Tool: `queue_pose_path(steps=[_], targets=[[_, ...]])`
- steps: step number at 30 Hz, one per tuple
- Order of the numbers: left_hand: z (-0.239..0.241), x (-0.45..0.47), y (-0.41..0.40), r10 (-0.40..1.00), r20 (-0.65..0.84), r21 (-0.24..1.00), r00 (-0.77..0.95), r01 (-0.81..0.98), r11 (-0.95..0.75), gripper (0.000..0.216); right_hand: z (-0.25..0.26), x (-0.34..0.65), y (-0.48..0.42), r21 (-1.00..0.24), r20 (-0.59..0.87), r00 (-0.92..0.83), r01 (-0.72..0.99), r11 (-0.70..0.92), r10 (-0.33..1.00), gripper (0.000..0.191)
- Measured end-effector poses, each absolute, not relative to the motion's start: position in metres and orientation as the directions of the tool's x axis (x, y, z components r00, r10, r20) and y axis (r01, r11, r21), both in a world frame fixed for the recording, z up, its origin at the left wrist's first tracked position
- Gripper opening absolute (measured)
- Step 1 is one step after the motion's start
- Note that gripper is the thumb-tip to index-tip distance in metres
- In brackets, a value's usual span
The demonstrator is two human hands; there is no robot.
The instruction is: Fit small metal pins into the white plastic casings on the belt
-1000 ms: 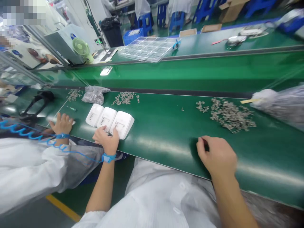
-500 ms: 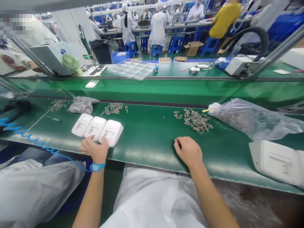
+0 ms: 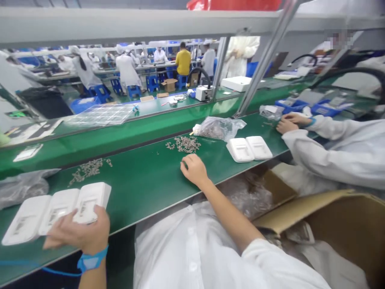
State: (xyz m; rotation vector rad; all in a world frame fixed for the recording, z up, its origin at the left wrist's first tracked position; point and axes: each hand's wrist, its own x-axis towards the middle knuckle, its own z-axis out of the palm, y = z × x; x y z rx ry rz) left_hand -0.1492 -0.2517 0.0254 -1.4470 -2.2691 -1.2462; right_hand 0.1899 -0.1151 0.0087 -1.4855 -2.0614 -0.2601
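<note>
My left hand [image 3: 82, 228], with a blue wrist strap [image 3: 92, 261], grips the near end of a white plastic housing [image 3: 92, 196], thumb on its right side and fingers to the left. Two more white housings [image 3: 58, 204] lie against it in a row. On the green work surface, my right hand [image 3: 194, 170] is loosely curled, thumb and forefinger brought together; whatever is between the fingertips is hidden. Just beyond it is a heap of small metal parts [image 3: 186, 144]. Another scatter of small metal parts [image 3: 88, 170] lies behind the housings.
A clear bag of parts [image 3: 218, 128] and two white housings [image 3: 251, 149] are to the right. Farther right, a co-worker's hands [image 3: 290, 122] work near blue trays [image 3: 300, 105]. A plastic bag [image 3: 25, 186] lies at left. An open cardboard box [image 3: 331, 216] stands below the edge.
The view has swung to the right, bringing in the co-worker and cardboard box. My left hand is still at the end housing of the row, and my right hand remains curled near the parts heap.
</note>
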Motion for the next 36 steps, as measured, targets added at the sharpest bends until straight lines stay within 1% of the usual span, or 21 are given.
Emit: queue_pose_path(steps=[2, 4, 5, 7, 9, 10, 11, 13, 15, 16, 18, 20, 21, 22, 24, 26, 27, 29, 32, 34, 36], targets=[[0.029, -0.138, -0.243, 0.612, 0.670, 0.465, -0.420, 0.880, 0.096, 0.039, 0.014, 0.220, -0.117, -0.230, 0.582, -0.028, 0.953, 0.198, 0.813, 0.029], [0.032, -0.124, -0.228, 0.605, 0.756, 0.349, -0.250, 0.936, -0.050, 0.033, 0.016, 0.257, -0.118, -0.293, 0.589, 0.187, 0.956, -0.008, 0.786, 0.036], [0.034, -0.116, -0.220, 0.625, 0.765, 0.307, -0.156, 0.941, -0.141, 0.028, 0.016, 0.276, -0.118, -0.321, 0.583, 0.288, 0.941, -0.110, 0.760, 0.041], [0.039, -0.099, -0.204, 0.665, 0.747, 0.281, -0.022, 0.916, -0.286, 0.017, 0.014, 0.305, -0.120, -0.361, 0.554, 0.434, 0.894, -0.265, 0.710, 0.051], [0.045, -0.081, -0.189, 0.722, 0.688, 0.300, 0.072, 0.878, -0.373, 0.008, 0.011, 0.317, -0.123, -0.370, 0.517, 0.490, 0.867, -0.333, 0.701, 0.058], [0.048, -0.072, -0.183, 0.760, 0.637, 0.313, 0.129, 0.857, -0.409, 0.008, 0.009, 0.315, -0.125, -0.365, 0.502, 0.490, 0.867, -0.340, 0.712, 0.061], [0.050, -0.064, -0.177, 0.797, 0.574, 0.332, 0.189, 0.836, -0.437, 0.009, 0.008, 0.307, -0.128, -0.353, 0.492, 0.469, 0.878, -0.325, 0.734, 0.062], [0.051, -0.049, -0.166, 0.828, 0.472, 0.357, 0.303, 0.793, -0.494, 0.010, 0.006, 0.277, -0.136, -0.320, 0.489, 0.364, 0.920, -0.225, 0.793, 0.061], [0.046, -0.037, -0.155, 0.812, 0.426, 0.354, 0.400, 0.752, -0.556, 0.011, 0.006, 0.236, -0.149, -0.301, 0.496, 0.162, 0.954, -0.006, 0.853, 0.058], [0.041, -0.033, -0.149, 0.802, 0.415, 0.352, 0.430, 0.737, -0.577, 0.012, 0.008, 0.215, -0.156, -0.320, 0.495, 0.062, 0.940, 0.115, 0.867, 0.056], [0.031, -0.029, -0.139, 0.804, 0.398, 0.384, 0.442, 0.716, -0.583, 0.014, 0.015, 0.179, -0.172, -0.407, 0.446, -0.110, 0.859, 0.311, 0.888, 0.049], [0.020, -0.029, -0.131, 0.832, 0.372, 0.455, 0.412, 0.700, -0.550, 0.019, 0.029, 0.156, -0.180, -0.523, 0.359, -0.238, 0.750, 0.406, 0.903, 0.042], [0.016, -0.030, -0.129, 0.850, 0.350, 0.500, 0.394, 0.689, -0.525, 0.021, 0.038, 0.150, -0.178, -0.556, 0.310, -0.314, 0.706, 0.439, 0.897, 0.040], [0.013, -0.031, -0.128, 0.871, 0.323, 0.546, 0.371, 0.679, -0.492, 0.022, 0.047, 0.147, -0.171, -0.568, 0.274, -0.388, 0.673, 0.473, 0.880, 0.037], [0.011, -0.034, -0.127, 0.911, 0.266, 0.618, 0.315, 0.669, -0.412, 0.021, 0.064, 0.145, -0.139, -0.535, 0.243, -0.517, 0.634, 0.558, 0.821, 0.028], [0.011, -0.035, -0.127, 0.935, 0.222, 0.649, 0.276, 0.675, -0.352, 0.020, 0.075, 0.142, -0.091, -0.445, 0.229, -0.577, 0.654, 0.612, 0.784, 0.017], [0.012, -0.036, -0.127, 0.940, 0.210, 0.650, 0.269, 0.680, -0.340, 0.020, 0.076, 0.139, -0.065, -0.400, 0.195, -0.619, 0.658, 0.638, 0.761, 0.015], [0.013, -0.036, -0.127, 0.938, 0.196, 0.649, 0.284, 0.680, -0.342, 0.020, 0.072, 0.130, -0.015, -0.364, 0.096, -0.714, 0.623, 0.692, 0.694, 0.019], [0.014, -0.038, -0.125, 0.938, 0.173, 0.667, 0.301, 0.665, -0.336, 0.022, 0.056, 0.114, 0.034, -0.299, 0.023, -0.841, 0.510, 0.807, 0.540, 0.025], [0.014, -0.041, -0.124, 0.936, 0.163, 0.674, 0.311, 0.659, -0.336, 0.025, 0.046, 0.108, 0.046, -0.280, 0.000, -0.884, 0.449, 0.849, 0.468, 0.026], [0.015, -0.045, -0.124, 0.937, 0.167, 0.667, 0.308, 0.665, -0.337, 0.026, 0.038, 0.108, 0.045, -0.266, 0.009, -0.894, 0.430, 0.863, 0.449, 0.027]])
